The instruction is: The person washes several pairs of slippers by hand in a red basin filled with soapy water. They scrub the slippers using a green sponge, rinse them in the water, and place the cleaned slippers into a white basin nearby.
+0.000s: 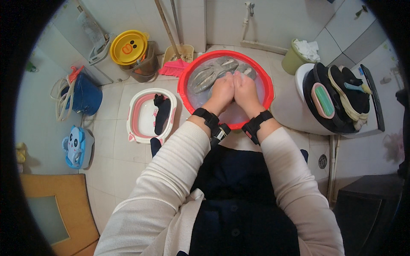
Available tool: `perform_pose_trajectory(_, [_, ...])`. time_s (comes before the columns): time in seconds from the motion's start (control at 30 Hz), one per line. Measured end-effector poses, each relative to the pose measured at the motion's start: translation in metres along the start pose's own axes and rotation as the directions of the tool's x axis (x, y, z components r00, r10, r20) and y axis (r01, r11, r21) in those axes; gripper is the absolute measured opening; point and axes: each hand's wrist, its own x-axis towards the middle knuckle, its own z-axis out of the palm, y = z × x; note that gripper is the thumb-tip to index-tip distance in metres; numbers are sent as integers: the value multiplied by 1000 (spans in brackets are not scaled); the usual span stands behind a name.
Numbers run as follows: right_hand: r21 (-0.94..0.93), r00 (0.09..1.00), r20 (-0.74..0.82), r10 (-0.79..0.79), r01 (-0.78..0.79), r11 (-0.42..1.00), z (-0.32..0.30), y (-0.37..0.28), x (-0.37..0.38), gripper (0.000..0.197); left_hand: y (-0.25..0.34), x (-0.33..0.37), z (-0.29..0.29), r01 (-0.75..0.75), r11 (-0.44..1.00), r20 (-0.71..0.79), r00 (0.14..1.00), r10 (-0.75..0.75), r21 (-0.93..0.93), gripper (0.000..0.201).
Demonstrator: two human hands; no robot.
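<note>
Both my hands are closed and pressed side by side over a red-rimmed basin [183, 87] of cloudy water. My left hand [222, 93] and my right hand [247, 91] show their backs, thumbs together. Fingers curl away out of sight, so what they grip is hidden. Grey shoes [204, 79] lie in the water just beyond and to the left of my hands. Another grey shoe part [246, 69] shows behind my right hand. Dark straps with small devices go round both wrists.
A pink-and-white tub [131, 117] holding dark cloth stands left of the basin. A pink broom [174, 67], lidded yellow bucket [128, 48] and blue bucket [92, 98] are farther left. To the right, shoes and a green brush [324, 100] rest on the toilet [290, 102]; behind is a green bin [291, 59].
</note>
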Motion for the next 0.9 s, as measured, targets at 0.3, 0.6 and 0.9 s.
perform_pose_trajectory(0.3, [122,996,-27,80,-76,990,-2,-2,2,30,15,-8,6,3,942,42,999,12,-336,47])
perform_pose_trajectory(0.6, [417,990,-123,62,-5,909,13,-23,-4,24,45,-27,0,236,590,233,969,-82,-772,66])
perform_pose_trajectory(0.9, [621,910,63,410,-357,697,-8,-23,10,16,42,-10,0,237,728,114,970,-214,-644,68])
